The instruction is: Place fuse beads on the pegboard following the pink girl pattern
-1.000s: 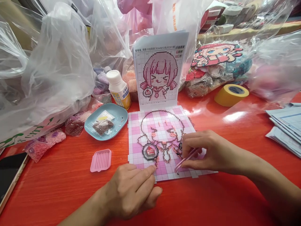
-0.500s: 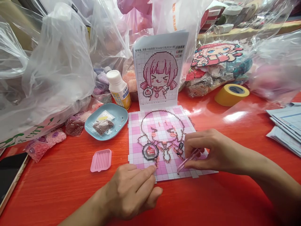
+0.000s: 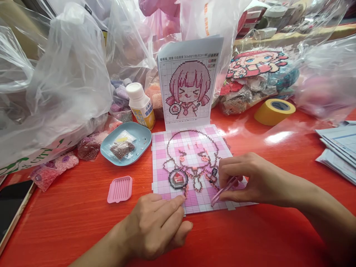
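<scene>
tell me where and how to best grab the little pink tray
Probably pinch the pink tray by its left and right edges, coming down from above. It lies flat and low on the red table, so slipping fingers underneath looks awkward, while nothing touches either side edge. The left hand is the nearer one, to the tray's right.

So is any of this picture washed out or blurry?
Head view: white glare on the red tabletop, just below the yellow tape roll; head view: the translucent plastic bag at far right looks hazy; head view: the printed chart is sharp enough to read its heading.
</scene>
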Motion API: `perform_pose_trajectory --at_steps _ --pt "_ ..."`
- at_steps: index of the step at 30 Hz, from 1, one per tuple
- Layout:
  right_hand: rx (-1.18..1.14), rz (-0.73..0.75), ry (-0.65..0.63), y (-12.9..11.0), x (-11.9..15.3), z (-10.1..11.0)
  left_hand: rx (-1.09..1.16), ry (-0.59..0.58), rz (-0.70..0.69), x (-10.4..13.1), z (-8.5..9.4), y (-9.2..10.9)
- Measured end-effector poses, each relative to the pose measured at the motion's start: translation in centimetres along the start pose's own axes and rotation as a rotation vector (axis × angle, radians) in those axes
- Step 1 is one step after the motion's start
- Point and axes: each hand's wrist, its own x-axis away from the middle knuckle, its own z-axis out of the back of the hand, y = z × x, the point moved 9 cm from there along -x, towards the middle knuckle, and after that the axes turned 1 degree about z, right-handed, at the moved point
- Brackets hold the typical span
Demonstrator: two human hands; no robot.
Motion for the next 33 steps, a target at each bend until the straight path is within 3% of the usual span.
perform_pose_trajectory --at_steps 17,33 --pt "0.024 0.044 0.068 -0.5 0.0 0.4 0.004 -0.010 -0.004 -0.1 -0.1 0.0" --pt "-0.075 0.066 0.383 -1.5 -0.6 0.2 0.010 -0.010 -0.020 0.1 0.0 0.3"
